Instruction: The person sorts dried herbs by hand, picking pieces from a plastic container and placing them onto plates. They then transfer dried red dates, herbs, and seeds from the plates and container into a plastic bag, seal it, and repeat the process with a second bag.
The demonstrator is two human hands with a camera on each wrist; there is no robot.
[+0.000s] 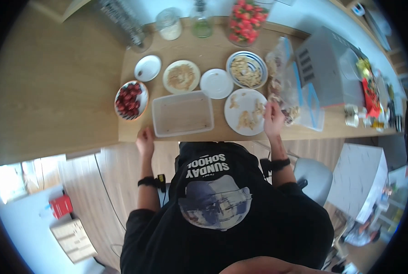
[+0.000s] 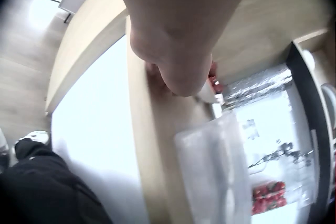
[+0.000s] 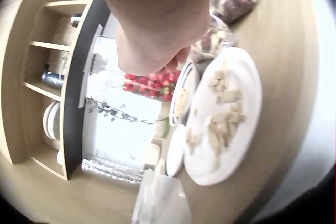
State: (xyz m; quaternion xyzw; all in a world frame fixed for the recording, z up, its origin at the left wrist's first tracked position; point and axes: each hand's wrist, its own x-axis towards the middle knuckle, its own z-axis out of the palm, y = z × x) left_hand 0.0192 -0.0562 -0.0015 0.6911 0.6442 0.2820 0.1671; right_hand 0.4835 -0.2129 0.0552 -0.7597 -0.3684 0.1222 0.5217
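Observation:
The right hand [image 1: 274,119] is between a white plate [image 1: 245,129] of pale pieces and a clear bag [image 1: 281,89] of mixed dried pieces. Its fingers look bent, but the wrist hides most of them in the right wrist view; whether they pinch anything cannot be told. At the table's front edge, the left hand [image 1: 145,142] rests with loosely curled fingers and nothing visible in it. Beside it are an empty clear plastic container [image 1: 183,114] and a bowl of dark red fruit [image 1: 129,100].
Behind the container stand a plate of thin pale pieces [image 1: 181,76], a small white plate [image 1: 216,83], a blue-rimmed bowl [image 1: 247,69] and a white dish [image 1: 147,68]. Glass jars [image 1: 169,25] line the back. A grey box [image 1: 327,68] stands at the right.

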